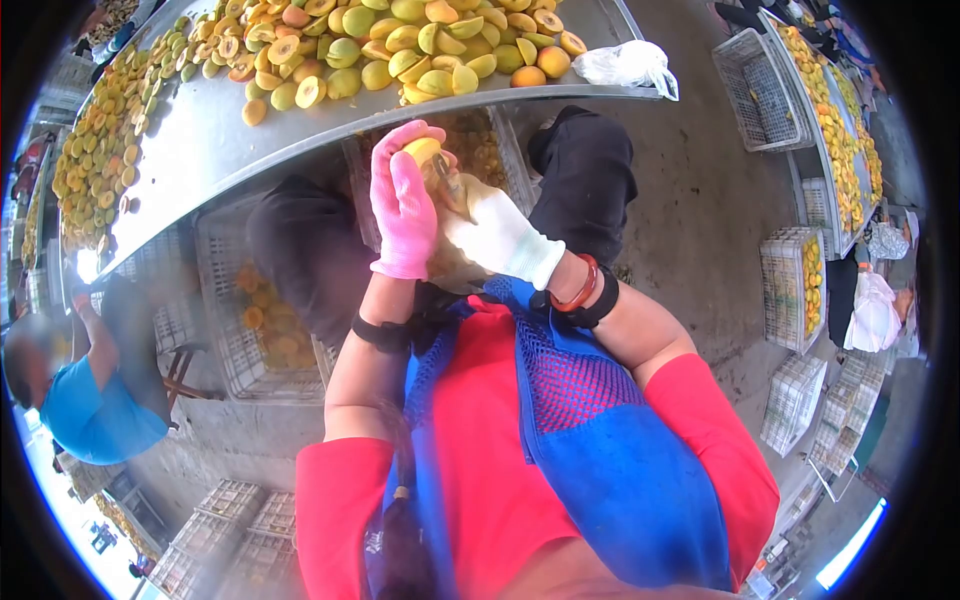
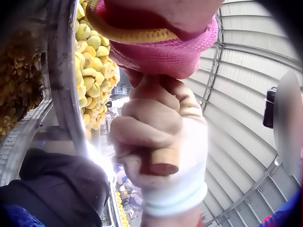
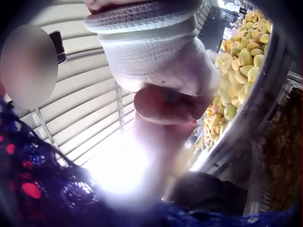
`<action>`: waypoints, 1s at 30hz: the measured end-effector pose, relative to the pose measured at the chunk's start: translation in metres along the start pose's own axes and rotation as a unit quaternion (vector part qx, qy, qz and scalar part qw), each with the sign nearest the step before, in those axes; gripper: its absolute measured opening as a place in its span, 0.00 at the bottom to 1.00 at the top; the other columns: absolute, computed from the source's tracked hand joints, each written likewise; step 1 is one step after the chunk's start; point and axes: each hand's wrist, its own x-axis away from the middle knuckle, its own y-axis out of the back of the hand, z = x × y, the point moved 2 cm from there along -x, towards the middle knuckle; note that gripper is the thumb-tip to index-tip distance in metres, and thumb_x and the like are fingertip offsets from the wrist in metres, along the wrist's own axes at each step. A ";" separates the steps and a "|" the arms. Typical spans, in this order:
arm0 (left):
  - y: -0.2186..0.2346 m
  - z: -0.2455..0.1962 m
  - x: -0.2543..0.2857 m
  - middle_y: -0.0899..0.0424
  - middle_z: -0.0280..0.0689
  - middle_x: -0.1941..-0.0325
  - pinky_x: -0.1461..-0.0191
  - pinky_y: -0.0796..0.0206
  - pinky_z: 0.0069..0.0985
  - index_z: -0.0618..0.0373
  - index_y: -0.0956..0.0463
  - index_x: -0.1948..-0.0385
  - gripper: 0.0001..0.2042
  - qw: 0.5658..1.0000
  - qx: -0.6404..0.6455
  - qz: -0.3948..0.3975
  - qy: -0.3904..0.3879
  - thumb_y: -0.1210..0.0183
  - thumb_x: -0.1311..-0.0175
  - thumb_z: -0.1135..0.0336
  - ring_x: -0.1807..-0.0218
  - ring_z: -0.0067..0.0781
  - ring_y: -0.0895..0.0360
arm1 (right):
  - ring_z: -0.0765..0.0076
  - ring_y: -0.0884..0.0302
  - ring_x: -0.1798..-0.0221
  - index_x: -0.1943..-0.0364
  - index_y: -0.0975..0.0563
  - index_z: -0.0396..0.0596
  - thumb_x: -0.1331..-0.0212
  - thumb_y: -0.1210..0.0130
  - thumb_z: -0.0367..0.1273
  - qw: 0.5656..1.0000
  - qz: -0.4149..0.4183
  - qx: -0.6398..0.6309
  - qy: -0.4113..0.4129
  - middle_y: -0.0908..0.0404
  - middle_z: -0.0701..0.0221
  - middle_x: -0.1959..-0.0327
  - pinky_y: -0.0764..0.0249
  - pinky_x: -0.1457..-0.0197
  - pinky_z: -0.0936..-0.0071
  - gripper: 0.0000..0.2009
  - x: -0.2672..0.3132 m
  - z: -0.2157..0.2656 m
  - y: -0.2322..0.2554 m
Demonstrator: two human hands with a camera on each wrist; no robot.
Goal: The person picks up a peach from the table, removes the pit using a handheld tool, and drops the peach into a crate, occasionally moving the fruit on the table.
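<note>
In the head view my left hand (image 1: 403, 215), in a pink glove, holds a yellow peach (image 1: 422, 150) between its fingers and thumb, above my lap and just below the table edge. My right hand (image 1: 500, 232), in a white glove, grips a wooden-handled tool with a metal head (image 1: 446, 180). That metal head lies right at the peach, and the two hands meet there. From the left wrist, the round end of the wooden handle (image 2: 164, 161) sticks out below the curled white-gloved fingers. Most of the peach is hidden by the gloves.
A metal table (image 1: 200, 150) in front bears heaped peaches (image 1: 400, 45), many halved, and a white plastic bag (image 1: 628, 66) at its corner. Crates (image 1: 240, 350) of fruit stand under and beside it. A person in blue (image 1: 100, 400) sits at the left.
</note>
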 end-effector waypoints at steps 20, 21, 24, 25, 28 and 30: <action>0.007 0.003 0.001 0.18 0.42 0.54 0.55 0.28 0.23 0.61 0.30 0.45 0.19 0.998 0.032 0.037 0.049 0.55 0.22 0.54 0.63 0.27 0.21 | 0.82 0.35 0.80 0.61 0.30 0.51 0.34 0.47 0.30 0.752 0.236 -0.487 -0.377 0.33 0.81 0.77 0.37 0.79 0.81 0.04 0.002 0.025 0.021; 0.006 0.000 0.002 0.17 0.42 0.54 0.55 0.27 0.24 0.61 0.30 0.46 0.19 0.998 0.030 0.039 0.050 0.55 0.22 0.54 0.63 0.27 0.21 | 0.82 0.35 0.81 0.61 0.30 0.51 0.33 0.47 0.30 0.781 0.237 -0.450 -0.364 0.34 0.81 0.78 0.37 0.79 0.80 0.04 0.001 0.025 0.022; 0.008 0.003 0.001 0.17 0.43 0.54 0.56 0.27 0.24 0.61 0.29 0.46 0.19 0.997 0.038 0.047 0.056 0.53 0.23 0.53 0.63 0.27 0.20 | 0.81 0.35 0.81 0.61 0.30 0.51 0.33 0.47 0.32 0.851 0.244 -0.313 -0.344 0.33 0.80 0.78 0.37 0.80 0.80 0.04 -0.003 0.035 0.026; 0.010 0.005 0.001 0.17 0.43 0.54 0.56 0.27 0.24 0.61 0.29 0.46 0.20 0.996 0.042 0.048 0.057 0.52 0.23 0.52 0.63 0.27 0.20 | 0.81 0.34 0.81 0.61 0.30 0.51 0.32 0.48 0.33 0.867 0.250 -0.253 -0.350 0.32 0.78 0.78 0.37 0.80 0.79 0.04 -0.009 0.049 0.030; 0.011 0.012 0.007 0.17 0.43 0.53 0.56 0.27 0.23 0.61 0.29 0.46 0.20 0.999 0.027 0.031 0.008 0.50 0.25 0.52 0.62 0.28 0.20 | 0.79 0.33 0.82 0.61 0.30 0.50 0.32 0.49 0.34 0.853 0.258 -0.293 -0.346 0.31 0.77 0.79 0.37 0.81 0.78 0.05 -0.004 0.034 0.023; 0.008 0.013 0.010 0.17 0.43 0.53 0.55 0.27 0.23 0.61 0.29 0.46 0.20 0.999 -0.001 0.029 -0.029 0.49 0.25 0.52 0.62 0.27 0.20 | 0.78 0.33 0.83 0.61 0.30 0.49 0.32 0.49 0.34 0.817 0.264 -0.379 -0.345 0.31 0.76 0.79 0.37 0.82 0.78 0.05 0.005 0.019 0.018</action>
